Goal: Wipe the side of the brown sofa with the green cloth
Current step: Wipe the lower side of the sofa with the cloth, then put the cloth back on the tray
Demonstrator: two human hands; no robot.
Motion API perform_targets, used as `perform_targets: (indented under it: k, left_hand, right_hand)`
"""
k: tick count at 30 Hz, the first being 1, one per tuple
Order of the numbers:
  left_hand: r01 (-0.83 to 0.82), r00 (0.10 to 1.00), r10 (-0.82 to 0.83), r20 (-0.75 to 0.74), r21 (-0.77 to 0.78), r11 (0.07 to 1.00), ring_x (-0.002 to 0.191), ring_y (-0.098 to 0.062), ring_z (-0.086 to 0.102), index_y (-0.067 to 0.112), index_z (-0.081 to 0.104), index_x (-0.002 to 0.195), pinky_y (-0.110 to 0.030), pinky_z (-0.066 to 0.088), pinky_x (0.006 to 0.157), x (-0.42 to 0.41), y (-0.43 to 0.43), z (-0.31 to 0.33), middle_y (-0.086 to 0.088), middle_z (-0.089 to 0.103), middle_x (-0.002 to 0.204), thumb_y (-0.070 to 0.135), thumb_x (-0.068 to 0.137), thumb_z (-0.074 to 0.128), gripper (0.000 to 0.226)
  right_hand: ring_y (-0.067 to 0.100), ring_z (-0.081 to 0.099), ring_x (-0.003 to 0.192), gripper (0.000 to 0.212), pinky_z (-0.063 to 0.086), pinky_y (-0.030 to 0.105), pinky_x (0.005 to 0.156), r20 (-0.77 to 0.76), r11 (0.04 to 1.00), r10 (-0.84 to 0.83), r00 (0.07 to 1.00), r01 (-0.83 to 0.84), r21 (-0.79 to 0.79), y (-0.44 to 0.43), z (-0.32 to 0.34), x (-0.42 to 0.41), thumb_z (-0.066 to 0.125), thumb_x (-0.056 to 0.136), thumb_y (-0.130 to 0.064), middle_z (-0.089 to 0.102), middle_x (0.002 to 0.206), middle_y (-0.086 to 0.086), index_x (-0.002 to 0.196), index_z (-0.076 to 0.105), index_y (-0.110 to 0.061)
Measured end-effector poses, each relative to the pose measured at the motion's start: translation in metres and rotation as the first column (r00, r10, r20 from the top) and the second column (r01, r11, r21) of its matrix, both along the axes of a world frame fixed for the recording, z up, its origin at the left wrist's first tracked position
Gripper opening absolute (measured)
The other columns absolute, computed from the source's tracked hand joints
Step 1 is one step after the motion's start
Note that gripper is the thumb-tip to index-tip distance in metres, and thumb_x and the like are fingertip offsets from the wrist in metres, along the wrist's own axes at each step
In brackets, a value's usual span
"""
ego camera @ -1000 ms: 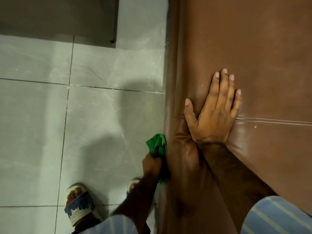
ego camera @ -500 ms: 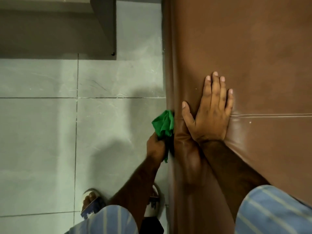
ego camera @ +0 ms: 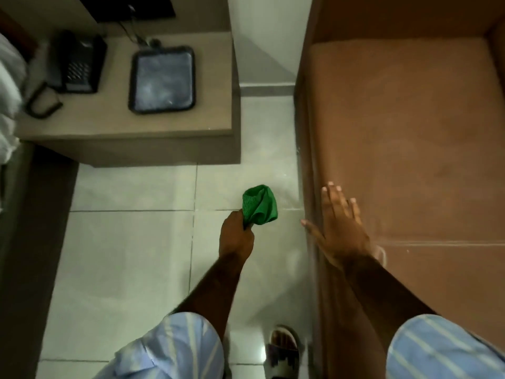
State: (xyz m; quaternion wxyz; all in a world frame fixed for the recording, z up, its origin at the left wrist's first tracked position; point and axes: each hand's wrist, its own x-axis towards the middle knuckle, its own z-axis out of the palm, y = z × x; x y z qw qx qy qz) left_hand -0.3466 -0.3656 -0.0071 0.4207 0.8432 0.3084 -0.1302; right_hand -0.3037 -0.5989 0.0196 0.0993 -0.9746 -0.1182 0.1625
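The brown sofa (ego camera: pixel 404 149) fills the right side of the view, its side panel dropping to the floor along its left edge. My left hand (ego camera: pixel 236 237) is closed around the bunched green cloth (ego camera: pixel 259 205), held over the floor tiles a short way left of the sofa's side and not touching it. My right hand (ego camera: pixel 337 228) is spread flat, fingers apart, over the sofa's left top edge; the blur hides whether it rests on the leather.
A beige bedside table (ego camera: pixel 131 132) at upper left carries a black telephone (ego camera: pixel 78 62) and a black tray (ego camera: pixel 162 79). White bedding (ego camera: pixel 9 88) shows at the far left. Grey floor tiles (ego camera: pixel 131 255) lie between table and sofa. My sandalled foot (ego camera: pixel 282 351) stands by the sofa's base.
The view has pulled back and tilted up, revealing the bedside table. My left hand has carried the cloth away from the sofa's side. My right hand has slid towards the sofa's left edge.
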Motion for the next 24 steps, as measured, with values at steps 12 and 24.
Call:
perform_targets:
  k: [12,24]
  left_hand:
    - [0.167,0.969,-0.215,0.121,0.316,0.934,0.105,-0.035,0.060,0.007,0.065,0.115,-0.048,0.054,0.092,0.158,0.243,0.101,-0.016,0.065,0.113,0.002,0.090,0.056,0.027]
    - [0.535,0.806,-0.587,-0.069,0.510,0.674,0.115,-0.039,0.057,0.011,0.051,0.141,-0.048,0.050,0.098,0.323,0.362,0.039,-0.019,0.056,0.133,0.006,0.091,0.059,0.051]
  right_hand:
    - [0.018,-0.008,0.166,0.101,-0.001,0.041,0.135,-0.013,0.985,0.143,0.990,-0.141,0.099,0.246,0.083,0.172,0.000,0.090,-0.081,-0.007,0.179,0.001,0.169,-0.003,-0.018]
    - [0.023,-0.002,0.166,0.071,0.004,0.044,0.137,-0.157,0.990,0.132,0.979,-0.137,-0.019,0.337,-0.008,0.289,0.027,0.111,-0.046,-0.002,0.179,0.007,0.169,0.001,-0.013]
